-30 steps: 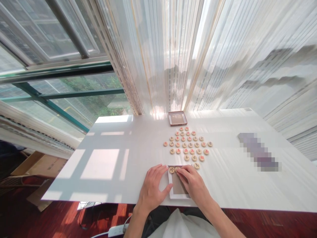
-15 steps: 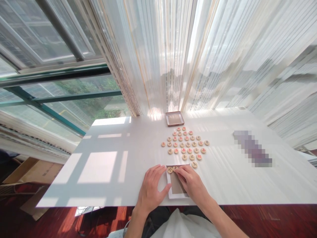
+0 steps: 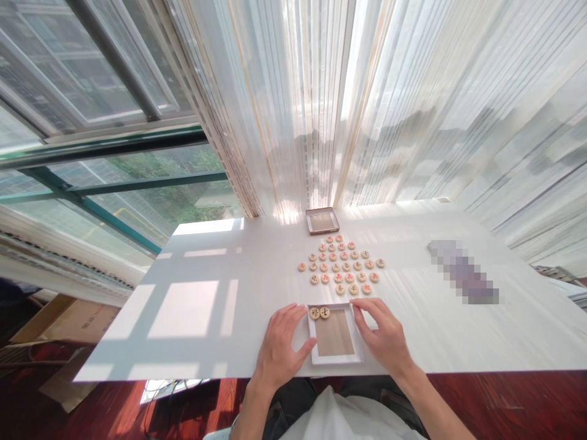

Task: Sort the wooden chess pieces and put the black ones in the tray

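Note:
A shallow white-rimmed box (image 3: pixel 334 359) with a brown bottom lies at the near edge of the table. Two round wooden Chinese chess pieces (image 3: pixel 320 313) with black characters sit side by side in its far left corner. My left hand (image 3: pixel 282 339) holds the box's left side, thumb and fingers spread along the wall. My right hand (image 3: pixel 383 333) is at the far right corner, fingers pinched together over a Chinese chess piece that they mostly hide. Beyond the box, several loose pieces (image 3: pixel 346 266) with red or black characters lie face up in rough rows.
Behind the pieces stands a second shallow box or lid (image 3: pixel 323 231) with a brown rim. A blurred-out object (image 3: pixel 465 272) lies on the right of the white table (image 3: pixel 257 263). Sheer curtains (image 3: pixel 293 122) hang along the far edge, with a window (image 3: pixel 137 177) at left.
My right hand has let go of the second piece in the box and moved right to the far right corner. The loose piece there is now covered by my fingers. My left hand stays put.

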